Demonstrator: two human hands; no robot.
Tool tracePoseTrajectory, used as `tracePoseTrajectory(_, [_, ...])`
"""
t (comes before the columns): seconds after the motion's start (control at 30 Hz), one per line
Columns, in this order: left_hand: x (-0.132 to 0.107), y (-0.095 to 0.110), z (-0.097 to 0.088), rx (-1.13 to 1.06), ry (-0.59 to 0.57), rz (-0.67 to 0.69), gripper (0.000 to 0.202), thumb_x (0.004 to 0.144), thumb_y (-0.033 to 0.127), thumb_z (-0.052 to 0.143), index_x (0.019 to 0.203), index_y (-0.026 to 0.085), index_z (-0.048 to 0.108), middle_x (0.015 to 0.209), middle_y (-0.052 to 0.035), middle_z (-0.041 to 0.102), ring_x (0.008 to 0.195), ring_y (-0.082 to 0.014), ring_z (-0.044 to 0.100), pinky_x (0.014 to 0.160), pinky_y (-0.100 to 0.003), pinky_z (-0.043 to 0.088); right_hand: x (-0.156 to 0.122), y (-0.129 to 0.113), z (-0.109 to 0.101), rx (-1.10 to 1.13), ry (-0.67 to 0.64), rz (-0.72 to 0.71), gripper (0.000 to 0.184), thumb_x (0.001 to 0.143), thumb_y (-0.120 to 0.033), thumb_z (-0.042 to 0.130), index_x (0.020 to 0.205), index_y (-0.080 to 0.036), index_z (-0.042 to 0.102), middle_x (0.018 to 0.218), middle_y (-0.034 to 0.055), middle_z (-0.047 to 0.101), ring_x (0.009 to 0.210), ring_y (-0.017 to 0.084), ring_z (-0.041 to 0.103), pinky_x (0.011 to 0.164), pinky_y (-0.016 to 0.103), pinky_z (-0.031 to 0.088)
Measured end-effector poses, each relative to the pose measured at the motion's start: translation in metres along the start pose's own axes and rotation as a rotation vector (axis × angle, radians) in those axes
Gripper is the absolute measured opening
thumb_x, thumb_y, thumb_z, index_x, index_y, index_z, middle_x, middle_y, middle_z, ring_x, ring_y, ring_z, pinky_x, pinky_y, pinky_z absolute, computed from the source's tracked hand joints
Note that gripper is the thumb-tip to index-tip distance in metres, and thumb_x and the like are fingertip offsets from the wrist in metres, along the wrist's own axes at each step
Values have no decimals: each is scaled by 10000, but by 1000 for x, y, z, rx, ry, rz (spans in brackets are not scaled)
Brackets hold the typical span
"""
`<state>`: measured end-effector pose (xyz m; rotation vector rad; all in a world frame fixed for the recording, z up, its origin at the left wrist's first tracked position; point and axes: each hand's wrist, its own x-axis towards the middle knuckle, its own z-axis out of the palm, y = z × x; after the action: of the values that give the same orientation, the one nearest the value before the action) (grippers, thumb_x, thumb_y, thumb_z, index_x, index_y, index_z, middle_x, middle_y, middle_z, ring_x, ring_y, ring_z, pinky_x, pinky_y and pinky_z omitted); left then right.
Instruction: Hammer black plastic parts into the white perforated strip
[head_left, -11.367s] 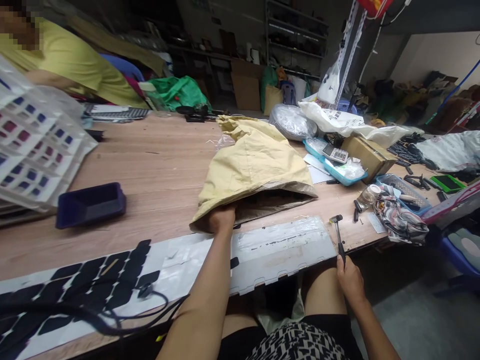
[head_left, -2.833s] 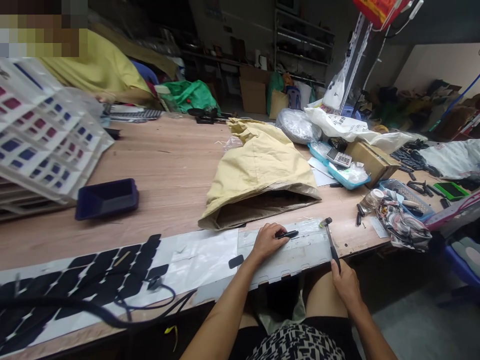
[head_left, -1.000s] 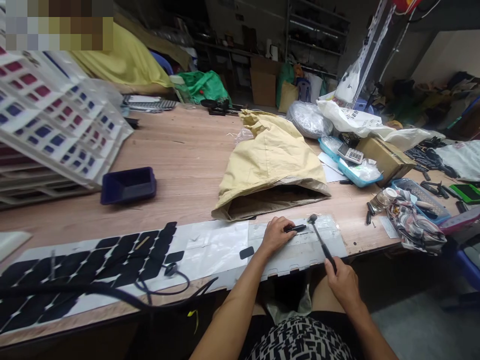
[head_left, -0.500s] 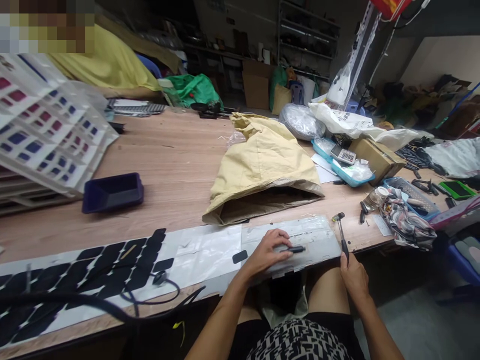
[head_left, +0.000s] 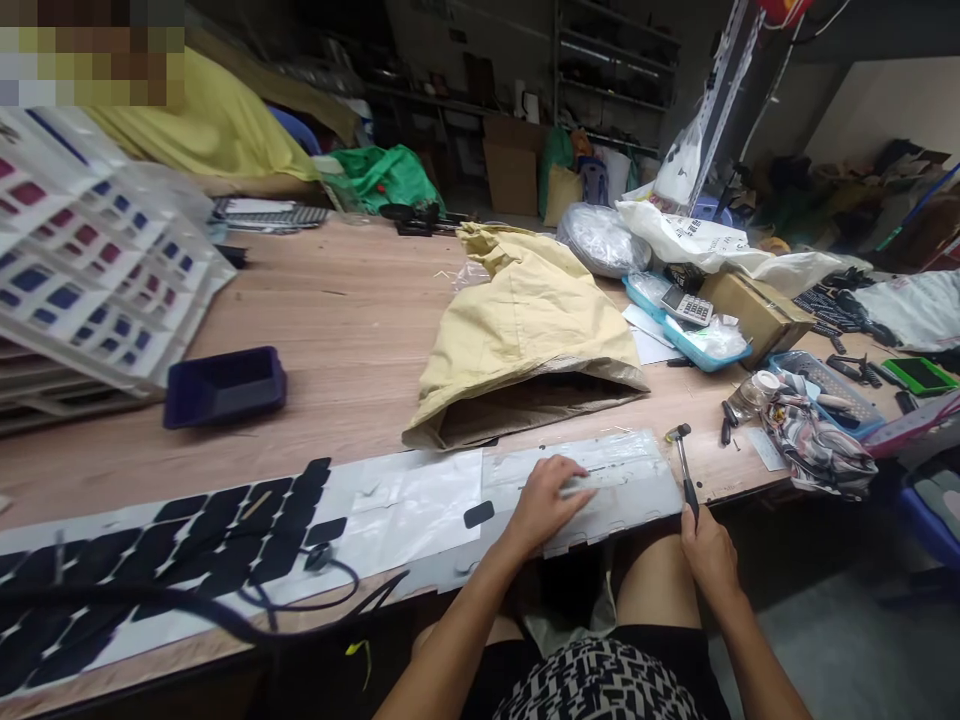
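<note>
My right hand (head_left: 709,550) grips the black handle of a small hammer (head_left: 683,465) at the table's front edge. The hammer's head rests near the right end of a pale plastic-covered board (head_left: 637,490). Above that board is my left hand (head_left: 551,500), its thumb and fingers apart, with nothing visible between them. A small black rounded piece (head_left: 479,514) lies left of this hand, on the white sheet. Behind the board sits a yellow cloth bag (head_left: 532,320), its dark mouth facing me.
Black panels (head_left: 217,520) on a white sheet and a thick black cable (head_left: 187,612) lie at left. A purple tray (head_left: 225,388) stands near a white crate (head_left: 90,270). At right are a blue basket (head_left: 862,415), bundled cloth (head_left: 821,450) and a cardboard box (head_left: 757,310).
The short black rod that was at my left fingertips is out of sight. My left hand has shifted slightly right and its fingers have spread. My right hand stays on the hammer.
</note>
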<state>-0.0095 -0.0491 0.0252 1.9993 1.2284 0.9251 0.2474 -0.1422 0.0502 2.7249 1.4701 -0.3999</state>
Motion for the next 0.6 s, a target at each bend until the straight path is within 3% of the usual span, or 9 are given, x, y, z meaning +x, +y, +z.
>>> tracePoseTrajectory(0.1, [54,-3,13,-21,130,-116,189,807,328,644,955,219,689,935,-45,672,915,-207,613,860,-349,480,1,0,1,3,-1,0,410,1008,-405,308,1102,-159,622,976,153,728,919,264,692,743,305,450])
tracePoseTrajectory(0.2, [109,-2,31,18,177,-258,281,794,317,642,1052,211,677,932,-51,678,915,-204,630,836,-316,484,1,1,3,13,-9,-5,400,1010,-398,307,1102,-162,616,979,148,727,926,264,690,750,308,451])
tracePoseTrajectory(0.33, [166,4,51,119,182,-491,457,757,516,663,1100,213,658,1024,-104,697,998,-278,640,821,-355,480,2,3,6,28,-11,-14,392,1011,-388,306,1141,-170,604,981,139,730,925,258,692,752,307,451])
tracePoseTrajectory(0.47, [196,0,63,124,126,-671,560,685,642,680,989,172,698,1084,-205,693,1040,-375,636,808,-420,474,2,5,10,27,-8,-22,411,1014,-397,284,1118,-162,605,956,141,733,905,265,696,736,313,453])
tracePoseTrajectory(0.6, [201,-13,66,85,107,-673,492,732,587,666,1018,189,713,1064,-197,708,1019,-365,651,792,-412,468,1,4,11,15,8,-23,411,1014,-398,285,1068,-163,618,912,137,736,874,258,701,718,300,451])
